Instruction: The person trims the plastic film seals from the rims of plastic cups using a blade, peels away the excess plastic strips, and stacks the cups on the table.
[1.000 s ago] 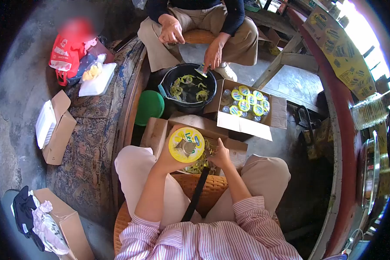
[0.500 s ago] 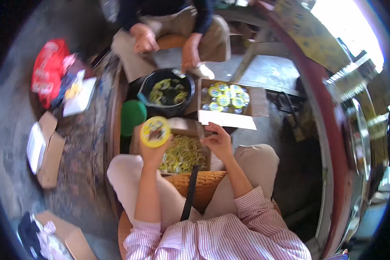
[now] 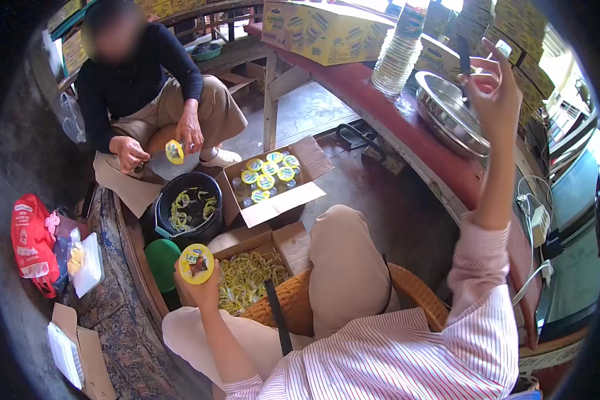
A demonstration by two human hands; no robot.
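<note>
My left hand [image 3: 200,291] is wrapped round a cup with a round yellow lemon-print lid [image 3: 197,264], which has a dark patch in its middle. It is above the left part of an open carton [image 3: 292,244] of yellow-green peel-like strips [image 3: 252,279]. My right hand [image 3: 492,97] is raised at the upper right, beside round metal trays [image 3: 452,115]. A dark slim tool [image 3: 465,63] shows at its thumb and appears gripped; its kind is unclear. Beyond the carton is a black bucket [image 3: 188,207] with similar strips in dark liquid.
A person [image 3: 137,80] sits opposite, holding another yellow-lidded cup [image 3: 175,152]. A box [image 3: 283,207] holds several lidded cups. Stacked clear cups [image 3: 397,63] and a yellow carton [image 3: 320,33] stand on the red bench [image 3: 353,83]. A green lid [image 3: 162,264] is left of the strips.
The view has swung right and up. My right hand has gone from above the strips carton to the metal trays. My left hand still holds its cup. The other person now holds a yellow-lidded cup.
</note>
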